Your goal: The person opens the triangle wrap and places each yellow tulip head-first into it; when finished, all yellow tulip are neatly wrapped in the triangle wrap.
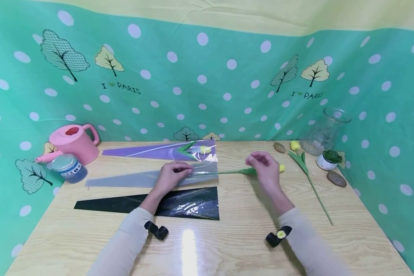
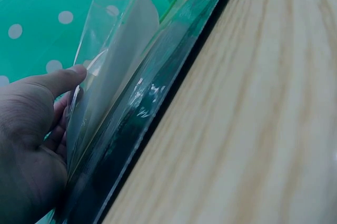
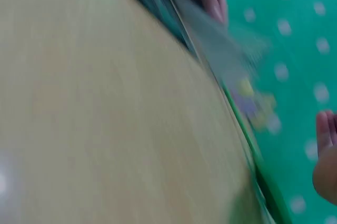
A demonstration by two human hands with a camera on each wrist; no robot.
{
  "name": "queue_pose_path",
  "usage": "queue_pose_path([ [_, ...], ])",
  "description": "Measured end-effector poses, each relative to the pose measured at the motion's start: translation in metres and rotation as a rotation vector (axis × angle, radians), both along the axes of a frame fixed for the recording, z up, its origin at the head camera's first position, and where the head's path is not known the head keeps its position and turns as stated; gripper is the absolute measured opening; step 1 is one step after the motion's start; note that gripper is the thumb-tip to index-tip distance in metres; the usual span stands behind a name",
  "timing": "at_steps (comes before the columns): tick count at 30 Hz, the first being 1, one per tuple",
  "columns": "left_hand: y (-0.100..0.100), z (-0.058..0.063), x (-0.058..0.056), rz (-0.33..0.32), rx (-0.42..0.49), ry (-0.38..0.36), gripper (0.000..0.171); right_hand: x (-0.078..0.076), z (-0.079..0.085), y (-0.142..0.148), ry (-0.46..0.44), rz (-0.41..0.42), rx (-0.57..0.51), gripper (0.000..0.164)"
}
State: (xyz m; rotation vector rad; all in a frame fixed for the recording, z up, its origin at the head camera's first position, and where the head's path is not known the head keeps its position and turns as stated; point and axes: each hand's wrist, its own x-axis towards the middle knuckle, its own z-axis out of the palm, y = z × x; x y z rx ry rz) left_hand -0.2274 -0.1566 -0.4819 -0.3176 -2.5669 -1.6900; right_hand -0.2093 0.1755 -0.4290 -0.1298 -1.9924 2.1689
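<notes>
Left hand [image 1: 174, 174], mid-frame, is pinching the gray sleeve [image 1: 124, 181] near its wide right end. Right hand [image 1: 267, 174], right of center, looks loosely bent with nothing in it, and it's nearer the bloom. The yellow tulip [image 1: 246, 171] lies left-right between them, roughly in line with the sleeve, stem overlapping its mouth.

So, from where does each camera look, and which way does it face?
Head: worn on the head, facing forward and down at the wooden tabletop; left hand, right hand and cream sleeves show.
Left wrist: worn there, facing the gray flower wrapper; the left hand shows.
Right wrist: worn there, blurred, facing the left hand; part of the right hand shows at right.
Both wrist views share the left hand and wrapper.
</notes>
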Motion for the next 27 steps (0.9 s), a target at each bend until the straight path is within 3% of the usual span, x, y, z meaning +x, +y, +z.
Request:
queue_pose_path([
  [5, -0.002, 0.001, -0.001, -0.003, -0.006, -0.002, 0.017, -0.016, -0.001, 0.060, 0.049, 0.118, 0.387, 0.034],
  [11, -0.002, 0.000, -0.001, -0.006, -0.019, 0.000, 0.016, -0.030, -0.009, 0.109, -0.003, 0.269, 0.625, 0.036],
  [18, -0.002, 0.000, -0.002, -0.013, -0.018, 0.001, 0.015, -0.041, -0.024, 0.133, -0.045, 0.357, 0.752, 0.030],
  [27, -0.001, 0.001, 0.000, -0.011, -0.017, -0.004, 0.016, -0.045, -0.035, 0.134, -0.067, 0.365, 0.814, 0.027],
])
